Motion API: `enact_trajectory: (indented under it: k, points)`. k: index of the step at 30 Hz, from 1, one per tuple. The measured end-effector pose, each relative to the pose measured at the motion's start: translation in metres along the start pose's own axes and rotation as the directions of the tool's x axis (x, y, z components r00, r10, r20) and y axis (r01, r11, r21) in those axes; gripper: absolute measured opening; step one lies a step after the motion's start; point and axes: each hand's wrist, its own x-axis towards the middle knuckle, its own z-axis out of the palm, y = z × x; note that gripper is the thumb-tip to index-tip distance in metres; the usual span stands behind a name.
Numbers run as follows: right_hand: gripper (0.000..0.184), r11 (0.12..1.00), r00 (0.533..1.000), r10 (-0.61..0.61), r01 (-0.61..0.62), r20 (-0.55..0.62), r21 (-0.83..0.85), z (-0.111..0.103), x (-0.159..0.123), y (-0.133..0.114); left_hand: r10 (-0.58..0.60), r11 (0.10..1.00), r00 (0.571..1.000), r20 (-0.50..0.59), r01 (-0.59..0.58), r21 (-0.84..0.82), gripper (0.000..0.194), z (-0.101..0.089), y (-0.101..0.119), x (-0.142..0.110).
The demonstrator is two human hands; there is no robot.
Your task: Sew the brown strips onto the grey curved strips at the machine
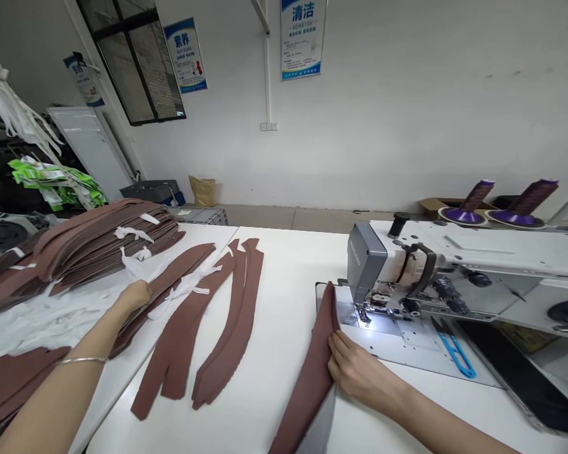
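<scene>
My right hand (356, 369) presses its fingers onto a long brown fabric strip (312, 372) at the left edge of the sewing machine bed (397, 343), close to the needle area (363, 313). My left hand (135, 295), with a bangle on the wrist, reaches out to the left and rests on brown curved strips (180, 277) beside white tie pieces (182, 291); its fingers are curled and mostly hidden. More curved brown strips (227, 334) lie spread on the white table (274, 378) between my hands.
A tall stack of brown strips (85, 243) bundled with white ties fills the far left. The grey-white sewing machine (454, 265) stands at right with blue thread snips (457, 354) on its bed and two purple thread cones (497, 202) behind. Bins sit on the floor by the wall.
</scene>
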Motion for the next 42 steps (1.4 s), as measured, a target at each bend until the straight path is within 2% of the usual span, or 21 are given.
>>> enact_trajectory:
  k: [3,8,14,17,19,23,27,30,33,37,39,42]
  points:
    - [0.004,1.000,0.999,0.014,-0.013,-0.034,0.016,0.000,-0.003,0.000,-0.023,0.999,0.997,0.068,0.026,-0.047,0.026,-0.003,0.000,-0.008]
    - [0.004,0.999,0.997,0.039,-0.039,-0.068,0.010,-0.004,-0.004,0.001,-0.009,0.977,0.989,0.145,0.040,-0.211,0.035,-0.018,-0.003,-0.016]
    - [0.007,0.999,0.996,0.042,-0.043,-0.077,-0.004,-0.001,-0.005,0.000,0.019,0.961,0.987,0.162,0.027,-0.274,0.032,-0.021,-0.001,-0.021]
    - [0.007,0.999,0.997,0.037,-0.038,-0.065,-0.010,0.000,-0.007,-0.001,-0.009,0.978,0.994,0.104,0.031,-0.208,0.024,-0.024,0.006,-0.025]
    - [0.006,0.999,0.997,0.036,-0.037,-0.066,-0.013,0.001,-0.007,-0.001,-0.034,0.991,0.999,0.021,0.036,-0.126,0.019,-0.033,0.016,-0.029]
    - [0.006,0.999,0.995,0.045,-0.045,-0.085,0.001,0.003,-0.002,0.001,0.001,0.999,0.980,-0.199,0.008,0.046,0.010,-0.069,0.052,-0.045]
    - [0.015,0.997,0.996,0.056,-0.052,-0.075,0.053,0.002,0.009,0.004,0.111,0.989,0.941,-0.319,-0.073,0.129,0.018,-0.111,0.091,-0.065]
    - [0.015,0.996,0.996,0.051,-0.045,-0.076,0.076,0.002,0.013,0.005,0.133,0.988,0.934,-0.331,-0.100,0.113,0.029,-0.121,0.108,-0.069]
    - [0.012,0.997,0.995,0.050,-0.044,-0.091,0.066,0.005,0.010,0.004,0.112,0.993,0.960,-0.256,-0.096,0.074,0.032,-0.097,0.116,-0.060]
    - [0.009,0.998,0.993,0.037,-0.031,-0.110,0.057,0.007,0.006,0.003,0.071,0.997,0.994,-0.082,-0.067,0.042,0.034,-0.033,0.123,-0.049]
    - [0.009,0.998,0.992,0.038,-0.031,-0.118,0.059,0.007,0.006,0.002,0.034,0.999,0.999,-0.022,-0.033,0.043,0.044,-0.003,0.129,-0.047]
    - [0.010,0.998,0.991,0.042,-0.035,-0.127,0.058,0.006,0.006,0.001,-0.002,0.999,1.000,0.027,0.001,0.038,0.066,0.028,0.144,-0.045]
